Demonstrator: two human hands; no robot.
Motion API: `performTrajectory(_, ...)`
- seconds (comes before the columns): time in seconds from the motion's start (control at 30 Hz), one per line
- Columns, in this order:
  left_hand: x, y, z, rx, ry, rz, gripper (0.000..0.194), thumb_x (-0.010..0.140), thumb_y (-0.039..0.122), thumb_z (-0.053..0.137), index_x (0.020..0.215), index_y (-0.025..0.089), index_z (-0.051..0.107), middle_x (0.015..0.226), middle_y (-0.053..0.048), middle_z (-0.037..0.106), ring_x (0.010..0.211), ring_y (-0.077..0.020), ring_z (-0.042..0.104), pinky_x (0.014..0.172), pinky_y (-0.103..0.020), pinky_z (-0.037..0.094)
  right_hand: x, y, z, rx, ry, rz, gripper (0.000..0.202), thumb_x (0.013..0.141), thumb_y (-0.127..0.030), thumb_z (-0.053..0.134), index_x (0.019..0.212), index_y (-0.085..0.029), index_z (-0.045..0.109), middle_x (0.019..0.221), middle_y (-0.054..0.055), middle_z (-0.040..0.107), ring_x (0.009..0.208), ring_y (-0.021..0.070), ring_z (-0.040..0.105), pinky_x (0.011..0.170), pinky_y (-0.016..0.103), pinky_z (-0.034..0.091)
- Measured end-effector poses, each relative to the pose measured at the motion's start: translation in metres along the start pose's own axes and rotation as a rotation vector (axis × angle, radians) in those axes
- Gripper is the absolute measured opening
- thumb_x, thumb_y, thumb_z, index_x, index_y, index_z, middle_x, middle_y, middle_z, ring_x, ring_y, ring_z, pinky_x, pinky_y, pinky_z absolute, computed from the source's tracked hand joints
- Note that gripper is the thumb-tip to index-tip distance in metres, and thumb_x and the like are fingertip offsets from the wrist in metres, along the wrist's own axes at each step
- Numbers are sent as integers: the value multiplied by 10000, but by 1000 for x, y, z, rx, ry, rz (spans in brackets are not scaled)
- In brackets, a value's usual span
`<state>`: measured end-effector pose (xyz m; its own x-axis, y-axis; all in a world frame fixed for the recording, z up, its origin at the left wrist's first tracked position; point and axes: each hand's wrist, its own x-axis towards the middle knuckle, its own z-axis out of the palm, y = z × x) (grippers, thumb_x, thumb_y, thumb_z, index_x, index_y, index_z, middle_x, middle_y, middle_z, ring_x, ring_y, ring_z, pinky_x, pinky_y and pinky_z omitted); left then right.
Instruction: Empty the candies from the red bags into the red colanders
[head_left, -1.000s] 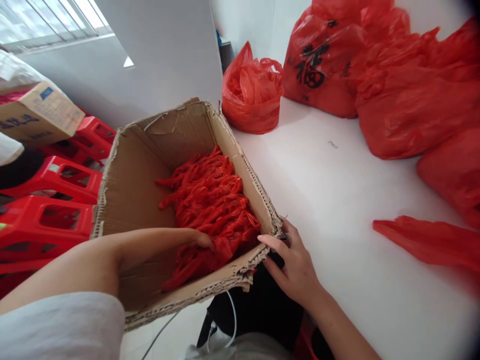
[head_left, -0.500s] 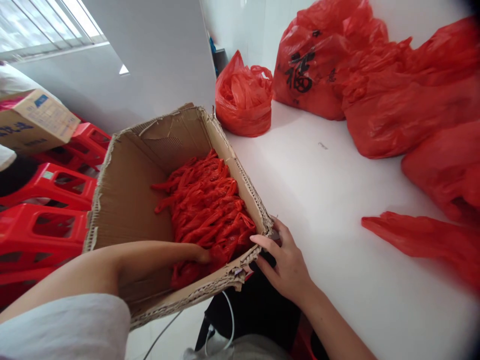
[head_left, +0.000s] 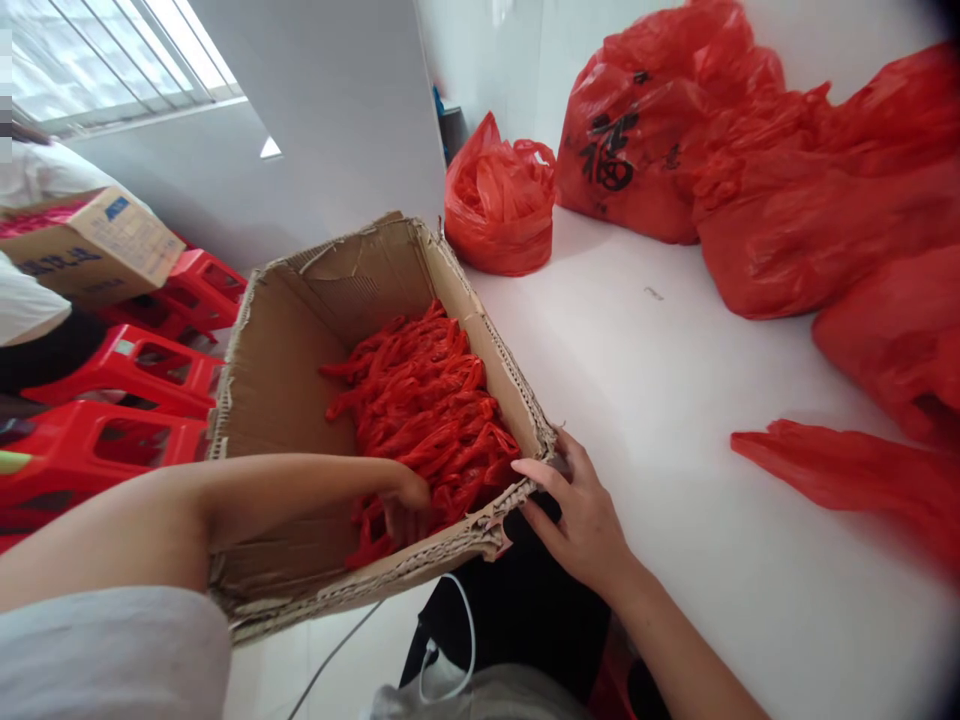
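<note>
A worn cardboard box [head_left: 292, 390] with ragged cut edges stands tilted in front of me. Knotted red plastic bags [head_left: 427, 390] lie packed in rows along its right side. My left hand [head_left: 407, 505] reaches down inside, near the front wall, its fingers curled and closed among the bags; the fingertips are hidden by red plastic. At the near right corner, my right hand [head_left: 574, 505] grips the box rim, thumb and fingers on either side of the cardboard.
On the white table [head_left: 637, 370] stand a red bag bundle [head_left: 499, 200], several big full red bags [head_left: 675, 130] and a flat red bag [head_left: 847, 470]. To the left are red stools [head_left: 142, 430], another carton [head_left: 97, 250] and a person's white sleeve [head_left: 26, 300]. A white cable [head_left: 471, 630] hangs below.
My left hand has risen a little out of the bags, showing bent fingers. The view has shifted slightly left. My right hand keeps its grip on the box corner.
</note>
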<state>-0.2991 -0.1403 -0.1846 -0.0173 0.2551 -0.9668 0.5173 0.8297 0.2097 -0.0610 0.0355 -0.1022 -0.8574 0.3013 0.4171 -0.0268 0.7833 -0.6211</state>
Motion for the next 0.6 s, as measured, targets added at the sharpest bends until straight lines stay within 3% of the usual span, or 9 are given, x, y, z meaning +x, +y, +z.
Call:
performTrajectory(0.1,-2,9,9,0,-88,-89,351,913,329,595,1219,158,573,1215,-99,601,1024,-227,620,851,-433,542,1,-1,0,5,-6,-4,336,893,-258,562,1227,-282,597,1461,112,307,1318,285,419,985,450,497)
performTrajectory(0.17,-8,13,5,-20,-99,-114,350,915,327,594,1218,155,573,1217,-101,601,1024,-225,621,852,-437,543,1,-1,-1,13,-8,-4,341,894,-267,562,1232,-281,595,1469,111,301,1322,283,417,990,448,496)
performTrajectory(0.3,-45,24,-30,-79,-54,-65,346,887,328,608,1195,172,621,1165,-98,668,954,-230,671,782,-382,562,1,1,-1,7,6,2,338,895,-285,566,1232,-283,603,1481,104,297,1334,280,409,1001,440,491)
performTrajectory(0.4,-93,48,-59,-69,181,111,505,874,436,554,1337,237,537,1329,-65,617,1118,-248,621,850,-308,523,2,0,2,-10,12,15,363,901,-337,576,1261,-299,597,1484,99,303,1349,274,393,1031,433,467)
performTrajectory(0.47,-130,73,-64,-63,383,288,602,902,544,433,1441,277,398,1450,-4,517,1231,-207,544,949,-247,459,3,-2,3,-20,1,20,410,900,-364,587,1308,-324,572,1505,89,286,1372,267,367,1058,421,442)
performTrajectory(0.53,-164,96,-55,-213,602,516,656,853,608,484,1401,249,449,1404,3,564,1235,-208,543,959,-240,458,4,-5,1,-34,-27,24,477,901,-361,591,1371,-355,514,1535,70,258,1392,261,344,1083,415,415)
performTrajectory(0.6,-188,112,-35,-254,693,667,693,806,640,547,1403,306,439,1449,47,520,1303,-201,487,1022,-248,423,-1,-11,-7,-46,-65,40,568,899,-359,599,1438,-380,422,1566,47,220,1400,255,338,1092,409,405)
